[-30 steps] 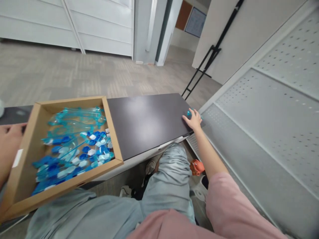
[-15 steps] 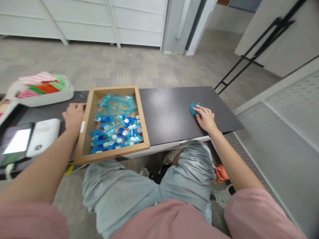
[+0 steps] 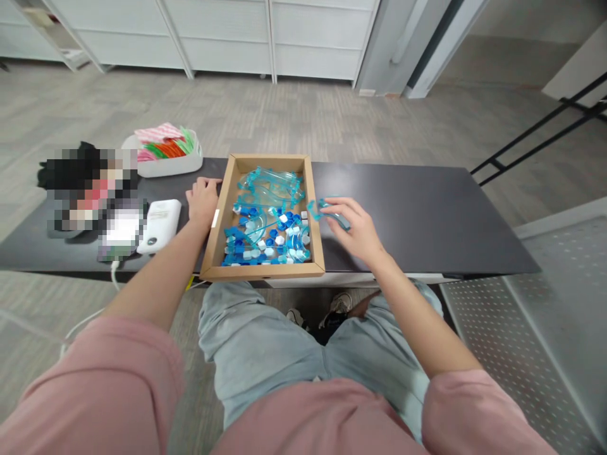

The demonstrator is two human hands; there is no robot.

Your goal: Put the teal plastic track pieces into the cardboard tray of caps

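A shallow cardboard box [image 3: 215, 253] sits at the near edge of a dark table [image 3: 427, 215], filled with several clear blue curved plastic pieces [image 3: 268, 183] and small blue and white tokens [image 3: 265, 243]. My right hand [image 3: 353, 230] hovers just right of the box, fingers curled around a clear blue plastic piece [image 3: 318, 207] that pokes out toward the box's right wall. My left hand [image 3: 203, 197] rests against the box's left wall, fingers bent on its upper left corner.
Left of the box lie a white device [image 3: 159, 226] with a cable, a blurred-out patch, and a white tray [image 3: 165, 161] of striped coloured items. A perforated grey panel [image 3: 545, 316] stands at the right. My knees are under the table.
My right hand has carried the blue piece from the table's far right end to the box's right wall. The view swung left, bringing the tray and white device into sight.
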